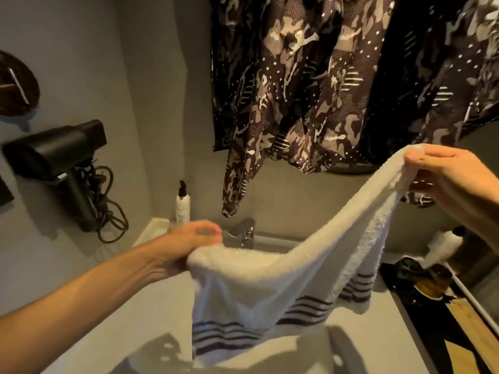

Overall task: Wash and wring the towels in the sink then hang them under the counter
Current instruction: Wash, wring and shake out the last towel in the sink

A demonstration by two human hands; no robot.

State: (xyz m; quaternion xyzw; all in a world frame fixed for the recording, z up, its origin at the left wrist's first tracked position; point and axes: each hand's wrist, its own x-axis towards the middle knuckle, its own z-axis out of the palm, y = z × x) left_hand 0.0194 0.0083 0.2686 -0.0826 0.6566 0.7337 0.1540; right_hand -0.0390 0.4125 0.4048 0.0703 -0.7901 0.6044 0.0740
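Observation:
I hold a white towel (275, 282) with dark stripes near its lower edge, spread in the air above the white sink counter (116, 336). My left hand (189, 244) pinches its left top corner, low and in front of the chrome faucet (244, 232). My right hand (448, 174) grips the other top corner, raised higher at the right. The towel's lower edge hangs down to the basin, and the sink bowl is mostly hidden behind it.
A black hair dryer (62, 163) with a coiled cord hangs on the left wall. A white pump bottle (182, 205) stands by the faucet. Camouflage-print cloth (310, 85) hangs overhead at the back. A dark tray (432, 290) with small items lies on the right.

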